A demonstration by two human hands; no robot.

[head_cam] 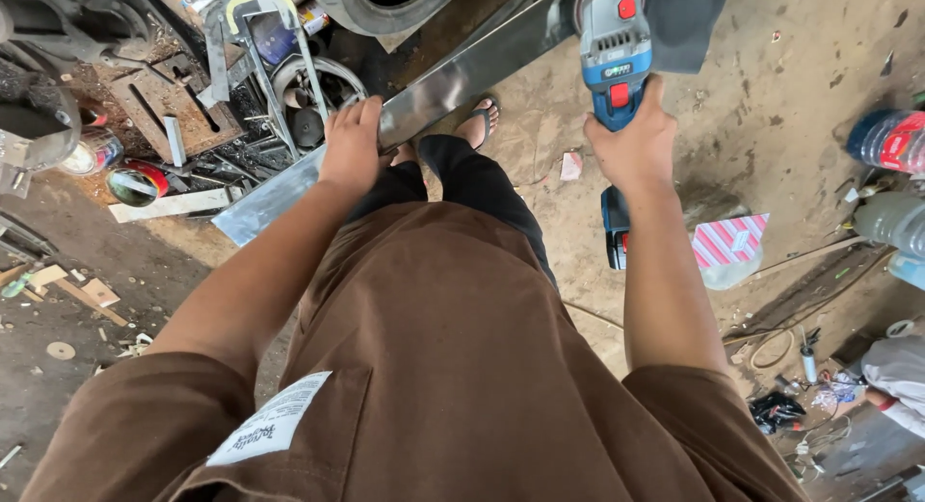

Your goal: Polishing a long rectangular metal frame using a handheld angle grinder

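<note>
You stand over a long metal bar (453, 88) with a cordless angle grinder (617, 49) raised in your right hand (631, 141).

Your left hand (352, 145) lies palm-down on the bar, fingers pressed together and curled over its upper edge, near the lower left end. The bar runs slantwise from lower left to upper right, crossing in front of your sandalled foot (479, 121) on the dirt floor (771, 88). Your right hand is wrapped tight around the blue and grey grinder's body, its dark guard (684, 20) at the top edge of view, held just right of the bar and clear of it. Left of the bar sit paint tins (135, 182) and scrap metal parts (173, 102); right of you lie a striped pink packet (729, 240) and plastic bottles (891, 141).
</note>
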